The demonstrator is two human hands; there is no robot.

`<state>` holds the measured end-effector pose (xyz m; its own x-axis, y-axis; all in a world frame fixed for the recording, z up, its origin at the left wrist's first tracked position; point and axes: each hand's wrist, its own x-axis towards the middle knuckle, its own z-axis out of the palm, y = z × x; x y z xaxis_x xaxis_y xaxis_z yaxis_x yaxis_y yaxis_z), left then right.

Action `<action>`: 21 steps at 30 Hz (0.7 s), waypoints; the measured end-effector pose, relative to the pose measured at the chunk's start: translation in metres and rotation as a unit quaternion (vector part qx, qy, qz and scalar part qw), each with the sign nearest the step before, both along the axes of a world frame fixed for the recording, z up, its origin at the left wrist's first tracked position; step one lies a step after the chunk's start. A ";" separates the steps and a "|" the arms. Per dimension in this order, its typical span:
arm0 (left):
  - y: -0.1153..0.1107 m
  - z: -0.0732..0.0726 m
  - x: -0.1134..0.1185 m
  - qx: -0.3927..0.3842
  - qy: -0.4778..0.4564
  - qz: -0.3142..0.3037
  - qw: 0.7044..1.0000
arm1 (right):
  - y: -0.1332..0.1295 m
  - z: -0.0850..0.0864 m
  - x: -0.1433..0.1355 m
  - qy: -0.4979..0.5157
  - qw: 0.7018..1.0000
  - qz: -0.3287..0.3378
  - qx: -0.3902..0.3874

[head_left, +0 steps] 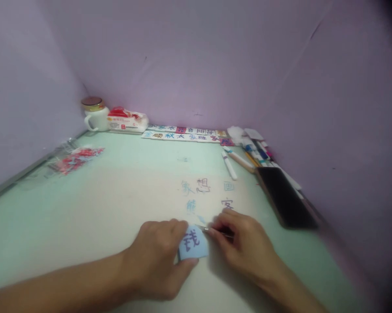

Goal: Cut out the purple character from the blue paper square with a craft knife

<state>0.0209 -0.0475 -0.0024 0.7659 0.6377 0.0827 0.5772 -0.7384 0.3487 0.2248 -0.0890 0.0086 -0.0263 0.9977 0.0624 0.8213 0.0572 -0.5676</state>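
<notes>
A small light blue card [194, 244] with a purple Chinese character lies near the front middle of the table. My left hand [161, 256] grips its left side, thumb at the lower edge and fingers at the top. My right hand [240, 241] is closed round a thin metallic tool [205, 229], whose tip meets the card's upper right edge; what kind of tool it is cannot be made out. Just above the tip lies a small light blue scrap [200, 219]. Cut-out characters in blue and purple, one of them a purple character [203, 185], lie beyond my hands.
Rows of character cards [183, 137] line the back wall, beside a tissue pack [127, 121] and a lidded white mug [97, 118]. Red and blue scraps [78, 160] sit at left. At right are a black phone [285, 198], a white marker [229, 165] and several pens.
</notes>
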 end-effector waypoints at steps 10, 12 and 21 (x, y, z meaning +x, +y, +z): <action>0.001 0.000 -0.002 0.002 -0.004 -0.009 1.000 | 0.002 0.011 -0.006 -0.034 0.999 0.002 -0.032; 0.001 0.000 -0.002 -0.002 -0.009 -0.015 1.000 | 0.003 0.012 -0.008 -0.033 0.999 -0.013 -0.032; 0.002 -0.003 -0.003 -0.001 -0.020 -0.012 1.000 | 0.003 0.015 -0.010 -0.057 0.997 -0.008 -0.044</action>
<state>0.0183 -0.0455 -0.0058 0.7765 0.6200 0.1122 0.5457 -0.7508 0.3722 0.2150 -0.0858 0.0237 -0.0118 0.9995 -0.0287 0.8809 -0.0032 -0.4733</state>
